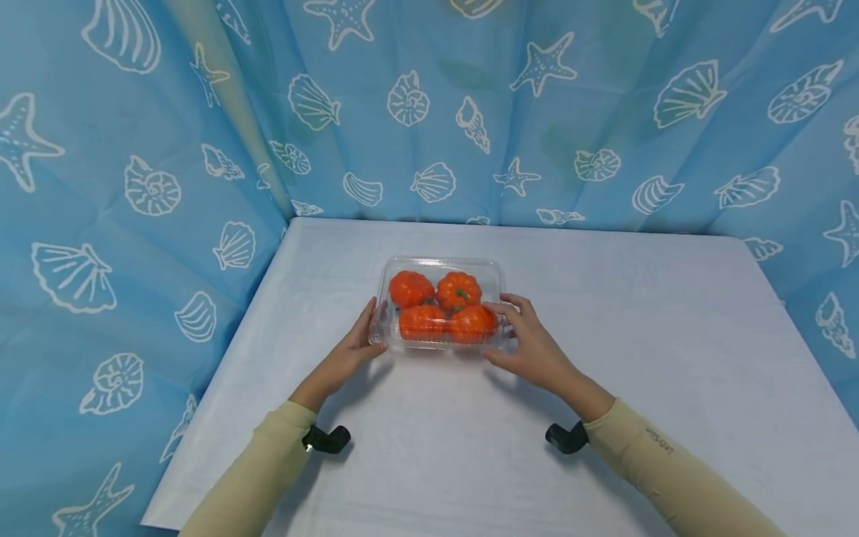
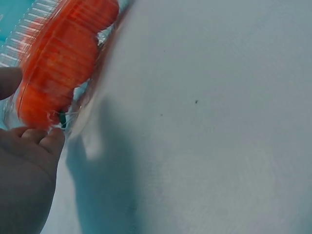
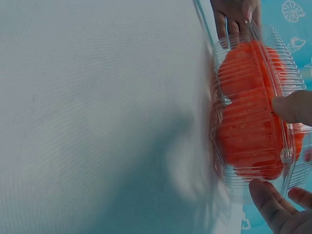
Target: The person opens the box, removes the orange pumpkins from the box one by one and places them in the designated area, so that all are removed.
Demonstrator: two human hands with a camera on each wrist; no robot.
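A clear plastic clamshell box [image 1: 493,276] with a ribbed rim sits on the white table. Inside it are several lobed orange-red vegetables [image 1: 459,289] with green stems, like small pumpkins or peppers. My left hand [image 1: 349,353] grips the box's left end, thumb towards the near corner and fingers along the side. At the opposite end my right hand [image 1: 533,349] holds the box, its thumb [image 3: 295,106] against the rim and its fingertips [image 3: 265,195] on the end wall. The lid lies over the vegetables. Some of the left fingers are hidden behind the box.
A white cloth-covered table [image 1: 637,321] stretches around the box. Blue curtain [image 1: 470,149] with white shells and starfish hangs behind it and at the left. Black wrist-worn devices [image 1: 329,439] stick out inward from both sleeves.
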